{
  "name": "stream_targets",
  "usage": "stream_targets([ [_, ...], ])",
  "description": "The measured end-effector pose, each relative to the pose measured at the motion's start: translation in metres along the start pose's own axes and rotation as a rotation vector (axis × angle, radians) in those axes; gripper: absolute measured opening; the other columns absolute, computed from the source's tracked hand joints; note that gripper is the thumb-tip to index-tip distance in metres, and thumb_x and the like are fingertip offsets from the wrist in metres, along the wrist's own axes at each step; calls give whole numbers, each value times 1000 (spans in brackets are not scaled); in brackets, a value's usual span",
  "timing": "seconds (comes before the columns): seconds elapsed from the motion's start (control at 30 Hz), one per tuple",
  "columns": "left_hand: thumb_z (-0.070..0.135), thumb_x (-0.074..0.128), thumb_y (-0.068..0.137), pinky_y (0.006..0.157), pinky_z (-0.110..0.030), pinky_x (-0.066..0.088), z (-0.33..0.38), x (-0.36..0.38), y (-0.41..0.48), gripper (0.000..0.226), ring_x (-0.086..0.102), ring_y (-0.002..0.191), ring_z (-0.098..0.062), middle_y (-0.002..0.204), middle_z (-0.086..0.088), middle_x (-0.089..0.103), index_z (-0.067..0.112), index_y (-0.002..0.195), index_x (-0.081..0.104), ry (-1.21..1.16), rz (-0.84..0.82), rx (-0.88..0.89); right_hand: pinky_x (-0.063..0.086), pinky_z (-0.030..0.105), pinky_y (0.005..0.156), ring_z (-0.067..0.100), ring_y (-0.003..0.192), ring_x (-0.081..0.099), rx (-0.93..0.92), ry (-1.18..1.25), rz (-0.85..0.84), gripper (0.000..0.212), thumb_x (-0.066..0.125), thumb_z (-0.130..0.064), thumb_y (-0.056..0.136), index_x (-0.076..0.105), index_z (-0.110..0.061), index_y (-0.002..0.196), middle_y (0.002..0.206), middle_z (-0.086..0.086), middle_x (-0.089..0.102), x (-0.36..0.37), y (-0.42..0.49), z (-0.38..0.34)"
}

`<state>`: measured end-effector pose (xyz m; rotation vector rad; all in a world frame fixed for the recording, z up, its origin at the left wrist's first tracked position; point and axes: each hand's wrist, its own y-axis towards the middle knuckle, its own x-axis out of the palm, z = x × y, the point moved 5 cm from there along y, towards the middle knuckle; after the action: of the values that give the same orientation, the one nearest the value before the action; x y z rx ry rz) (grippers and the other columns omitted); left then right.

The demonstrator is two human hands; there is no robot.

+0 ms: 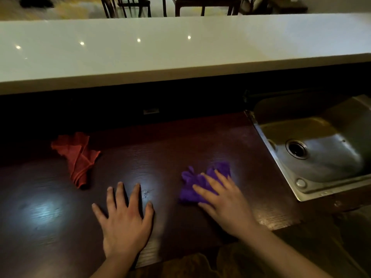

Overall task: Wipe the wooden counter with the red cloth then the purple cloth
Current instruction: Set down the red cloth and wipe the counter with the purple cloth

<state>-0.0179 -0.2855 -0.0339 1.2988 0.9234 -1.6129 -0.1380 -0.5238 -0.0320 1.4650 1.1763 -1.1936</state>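
Note:
The dark wooden counter (160,153) fills the lower half of the view. A crumpled red cloth (77,155) lies on it at the left, untouched. My left hand (125,219) rests flat on the wood with fingers spread, below and to the right of the red cloth, holding nothing. A bunched purple cloth (197,181) lies to the right of centre. My right hand (224,201) presses down on its lower right part, fingers spread over the fabric.
A steel sink (321,149) is set into the counter at the right, its rim close to the purple cloth. A raised white bar top (180,53) runs across the back. Chair legs (124,7) stand beyond it.

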Motion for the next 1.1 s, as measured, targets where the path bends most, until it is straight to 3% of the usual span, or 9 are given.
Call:
stream_targets([
  [0.13, 59, 30, 87, 113, -70, 8, 3, -2, 1, 67, 17, 148, -35, 156, -17, 33, 29, 145, 42, 4, 5, 2, 23, 49, 117, 34, 143, 28, 318, -8, 36, 47, 45, -54, 95, 47, -41, 139, 152, 4, 42, -20, 51, 61],
  [0.23, 60, 27, 87, 114, -68, 5, 3, -3, 0, 67, 13, 149, -34, 158, -15, 30, 31, 146, 39, 7, -9, -6, 14, 55, 119, 37, 146, 18, 465, 63, 9, 48, 43, -59, 93, 44, -46, 140, 156, 0, 35, -10, 75, 32],
  [0.37, 58, 29, 87, 114, -69, 6, 1, -2, 0, 66, 15, 148, -34, 158, -15, 30, 31, 147, 39, 10, -15, -6, 24, 60, 114, 38, 142, 28, -17, 20, 7, 51, 41, -62, 89, 40, -50, 138, 153, -4, 40, 21, 42, -83],
  [0.47, 56, 30, 88, 115, -68, 6, -1, -1, -1, 64, 14, 149, -33, 158, -14, 30, 33, 147, 39, -5, 0, -2, 31, 53, 113, 32, 140, 36, -149, 42, -6, 50, 43, -58, 92, 43, -45, 139, 151, -2, 44, 14, 36, -56],
  [0.6, 57, 27, 89, 116, -66, 2, -2, 0, 0, 63, 8, 150, -30, 160, -11, 27, 36, 148, 36, -12, 3, -6, 27, 50, 115, 33, 143, 30, 279, -55, -29, 48, 42, -56, 95, 44, -41, 141, 153, 5, 41, -12, 86, 47],
  [0.7, 58, 24, 88, 116, -65, 0, -2, 1, 0, 65, 4, 151, -29, 162, -10, 22, 37, 149, 31, -7, -20, -16, 20, 54, 116, 36, 145, 22, 472, -4, -66, 50, 35, -62, 94, 41, -45, 141, 155, 0, 36, -12, 115, 36],
  [0.83, 55, 31, 86, 115, -67, 6, -3, -1, 0, 64, 12, 150, -31, 159, -12, 29, 33, 146, 41, -10, -22, -19, 27, 58, 112, 38, 140, 33, -26, -23, -48, 51, 36, -65, 89, 44, -48, 136, 149, -5, 45, 13, 88, -77],
  [0.9, 52, 34, 85, 115, -68, 8, -3, 0, 0, 63, 16, 149, -32, 157, -13, 33, 32, 143, 46, -21, -12, -13, 31, 53, 112, 34, 137, 38, -124, 21, -22, 49, 42, -62, 89, 45, -47, 136, 148, -5, 47, 13, 73, -74],
  [1.1, 51, 37, 86, 115, -68, 10, -5, 4, 0, 59, 18, 149, -30, 155, -12, 37, 34, 143, 45, -24, 15, -7, 25, 49, 116, 36, 142, 29, 443, -87, -26, 51, 42, -58, 94, 42, -43, 142, 154, 5, 40, -15, 105, 91],
])
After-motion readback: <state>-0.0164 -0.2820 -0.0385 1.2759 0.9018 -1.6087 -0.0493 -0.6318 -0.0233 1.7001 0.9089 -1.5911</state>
